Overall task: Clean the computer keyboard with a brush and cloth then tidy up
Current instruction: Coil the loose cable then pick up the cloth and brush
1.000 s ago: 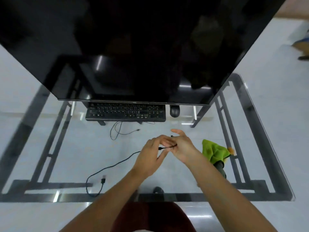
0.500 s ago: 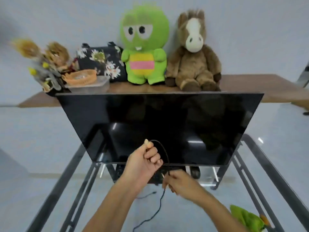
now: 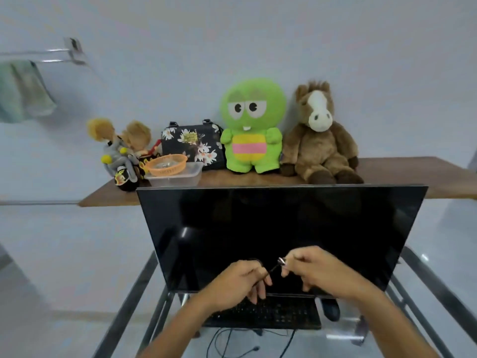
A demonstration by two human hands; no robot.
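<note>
Two hands meet in front of our dark monitor [image 3: 281, 236]. Our left hand [image 3: 242, 282] is curled, its fingers closed around a thin black cable [image 3: 273, 268]. Our right hand [image 3: 317, 270] pinches the cable's metal plug [image 3: 280, 260] between thumb and forefinger, the other fingers loosely bent. The cable runs in a short stretch from one hand to the other, and the plug tip points up and to the left.

Below our hands, the black keyboard [image 3: 278, 312] lies on the glass desk [image 3: 124, 306], at its far edge just under the monitor's lower rim. Our left forearm crosses over the keyboard's left end. A dark mouse [image 3: 331, 309] sits just beside the keyboard's right end. More loose cable [image 3: 227, 344] curls on the glass near the front of the keyboard. We cannot see a brush or cloth anywhere on the desk.

Behind the monitor a wooden shelf [image 3: 413, 177] runs along the wall. On it, from left to right, stand a small doll [image 3: 121, 148], an orange basket [image 3: 166, 164] resting in a clear tub [image 3: 178, 177], a flowered bag [image 3: 192, 143], a green plush [image 3: 251, 125] and a brown horse plush [image 3: 320, 138]. A towel [image 3: 23, 91] hangs from a rail on the wall at the far left.
</note>
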